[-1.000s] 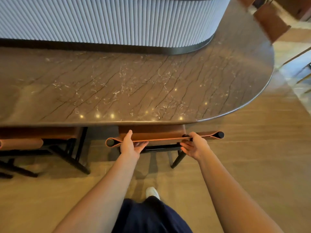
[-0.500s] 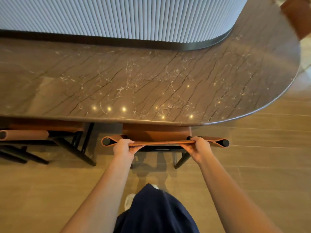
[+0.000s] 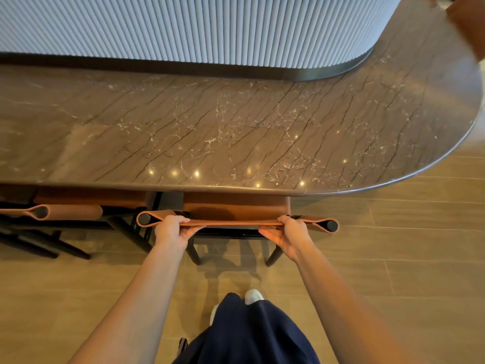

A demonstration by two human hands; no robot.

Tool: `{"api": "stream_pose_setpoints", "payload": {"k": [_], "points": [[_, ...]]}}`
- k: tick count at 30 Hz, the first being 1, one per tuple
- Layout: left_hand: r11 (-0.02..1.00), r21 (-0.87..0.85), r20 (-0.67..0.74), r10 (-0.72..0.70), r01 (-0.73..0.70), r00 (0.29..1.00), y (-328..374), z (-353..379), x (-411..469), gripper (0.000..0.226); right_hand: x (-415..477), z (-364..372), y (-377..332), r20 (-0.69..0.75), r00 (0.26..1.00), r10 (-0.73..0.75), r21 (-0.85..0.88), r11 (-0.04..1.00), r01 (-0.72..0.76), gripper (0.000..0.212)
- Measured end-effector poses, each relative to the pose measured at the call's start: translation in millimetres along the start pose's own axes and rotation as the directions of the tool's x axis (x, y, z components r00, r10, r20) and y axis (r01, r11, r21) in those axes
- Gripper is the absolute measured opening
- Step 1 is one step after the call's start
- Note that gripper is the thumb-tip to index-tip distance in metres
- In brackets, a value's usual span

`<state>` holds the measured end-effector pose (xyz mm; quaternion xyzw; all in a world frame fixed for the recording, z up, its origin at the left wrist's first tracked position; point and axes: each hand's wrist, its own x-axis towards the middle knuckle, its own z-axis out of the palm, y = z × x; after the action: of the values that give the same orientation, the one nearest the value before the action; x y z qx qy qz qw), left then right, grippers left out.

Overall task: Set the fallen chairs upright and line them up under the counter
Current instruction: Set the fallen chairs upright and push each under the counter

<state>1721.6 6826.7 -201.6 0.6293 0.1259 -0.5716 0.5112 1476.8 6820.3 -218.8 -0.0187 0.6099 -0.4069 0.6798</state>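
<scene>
While standing upright at frame centre, seat tucked under the marble counter (image 3: 236, 132), the tan leather chair (image 3: 236, 208) is gripped by its backrest: left hand (image 3: 172, 231) and right hand (image 3: 288, 232) fingers curled round it. A second chair (image 3: 76, 206) is seen left, also under the counter.

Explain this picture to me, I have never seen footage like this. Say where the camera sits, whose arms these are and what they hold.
There is no machine here. A person wears one wide-angle camera on the head, looking down, so the arms are their own. The left hand and right hand grip the leather backrest of an upright chair, whose seat sits partly under the dark stone counter. A second chair is to its left, on the wooden floor.
</scene>
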Motion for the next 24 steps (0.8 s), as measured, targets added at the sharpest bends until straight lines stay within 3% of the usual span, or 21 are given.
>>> {"api": "stream_pose_setpoints", "payload": {"k": [3,15,24], "points": [[1.0,-0.017,0.004,-0.001,0.001,1.0,19,-2,9,0.053,1,20,1,0.014,1.0,0.01,-0.022,1.0,-0.01,0.029],[0.996,-0.002,0.029,-0.087,0.087,0.996,35,-4,29,0.048,9,32,3,-0.043,0.999,0.008,-0.032,0.999,-0.009,0.023],[0.999,0.033,0.108,-0.041,0.038,0.993,30,-11,19,0.026,2,31,5,-0.088,0.996,0.002,-0.142,0.99,-0.015,0.028]]}}
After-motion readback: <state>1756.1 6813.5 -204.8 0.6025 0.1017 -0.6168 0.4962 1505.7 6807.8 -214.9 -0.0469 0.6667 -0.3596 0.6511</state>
